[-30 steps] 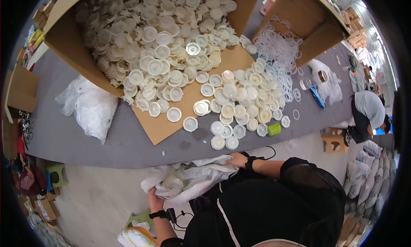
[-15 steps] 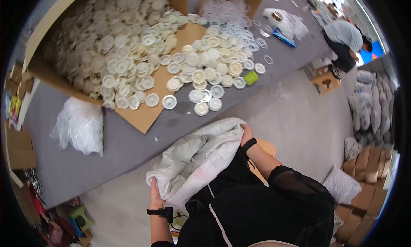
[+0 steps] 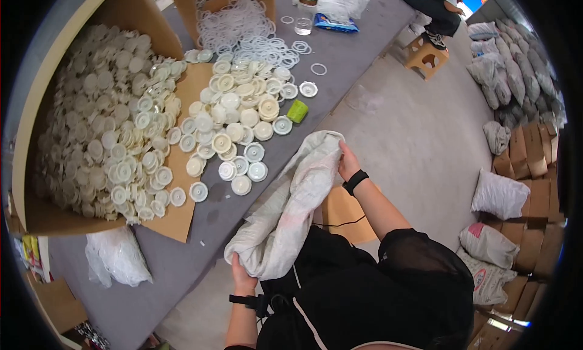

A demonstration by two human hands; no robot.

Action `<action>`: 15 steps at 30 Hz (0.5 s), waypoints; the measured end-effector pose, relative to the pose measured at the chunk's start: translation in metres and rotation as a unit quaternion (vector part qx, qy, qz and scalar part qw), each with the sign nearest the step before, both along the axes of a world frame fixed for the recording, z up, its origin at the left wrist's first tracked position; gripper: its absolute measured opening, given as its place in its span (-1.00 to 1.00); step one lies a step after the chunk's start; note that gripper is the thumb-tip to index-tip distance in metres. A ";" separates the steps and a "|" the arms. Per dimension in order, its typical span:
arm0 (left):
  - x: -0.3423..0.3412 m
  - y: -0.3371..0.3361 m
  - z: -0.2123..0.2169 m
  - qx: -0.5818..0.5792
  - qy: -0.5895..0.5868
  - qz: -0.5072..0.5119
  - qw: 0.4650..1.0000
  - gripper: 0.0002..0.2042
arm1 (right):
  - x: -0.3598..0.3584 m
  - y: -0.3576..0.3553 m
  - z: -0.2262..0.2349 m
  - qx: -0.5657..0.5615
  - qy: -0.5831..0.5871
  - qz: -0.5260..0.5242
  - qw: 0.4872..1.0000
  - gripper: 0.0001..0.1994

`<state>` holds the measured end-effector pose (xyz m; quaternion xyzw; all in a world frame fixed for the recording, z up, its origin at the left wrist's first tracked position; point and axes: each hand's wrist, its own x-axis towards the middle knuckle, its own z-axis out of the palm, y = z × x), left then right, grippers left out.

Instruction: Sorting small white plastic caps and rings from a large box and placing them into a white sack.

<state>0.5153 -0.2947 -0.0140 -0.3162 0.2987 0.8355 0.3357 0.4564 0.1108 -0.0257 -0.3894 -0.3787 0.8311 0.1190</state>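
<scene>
A white woven sack (image 3: 290, 210) with a rolled rim hangs between my hands, at the near edge of the grey table (image 3: 176, 289). Its far right end is gripped by my right hand (image 3: 348, 162), the fingers partly hidden behind the fabric. My left hand (image 3: 244, 275) holds the near left end of the rim, the fingertips hidden in the cloth. The sack's mouth looks narrow, and its inside is mostly out of sight. Just beyond it on the table lie several round whitish plastic caps (image 3: 241, 185).
A large cardboard box (image 3: 57, 31) on its side spills caps over a cardboard flap. Clear rings (image 3: 234, 25) fill a smaller box. A green block (image 3: 297, 111), a plastic bag (image 3: 118, 256) and a blue packet (image 3: 337, 24) lie around. Stools, a seated person, stacked sacks (image 3: 507, 58) and cartons stand right.
My view has turned to the right, so the table and caps have shifted left. The sack's mouth has narrowed as both hands keep hold of its rim.
</scene>
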 end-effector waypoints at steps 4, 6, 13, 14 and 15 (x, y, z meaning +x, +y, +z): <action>-0.015 0.037 0.005 -0.010 0.021 -0.022 0.999 -0.54 | 0.038 -0.011 0.005 0.006 -0.135 0.137 0.981 -0.45; -0.026 0.053 0.012 -0.018 0.021 -0.034 0.999 -0.54 | 0.051 -0.047 0.029 -0.015 -0.136 0.175 0.975 -0.40; -0.041 0.089 0.022 -0.007 0.033 -0.109 0.993 -0.54 | 0.051 -0.101 0.006 -0.130 -0.266 0.274 0.915 -0.50; -0.043 0.091 0.025 -0.014 0.027 -0.110 0.993 -0.55 | 0.052 -0.098 -0.043 -0.181 -0.266 0.187 0.928 -0.57; -0.047 0.090 0.026 -0.015 0.026 -0.117 0.993 -0.55 | 0.054 -0.097 -0.080 -0.230 -0.265 0.099 0.931 -0.62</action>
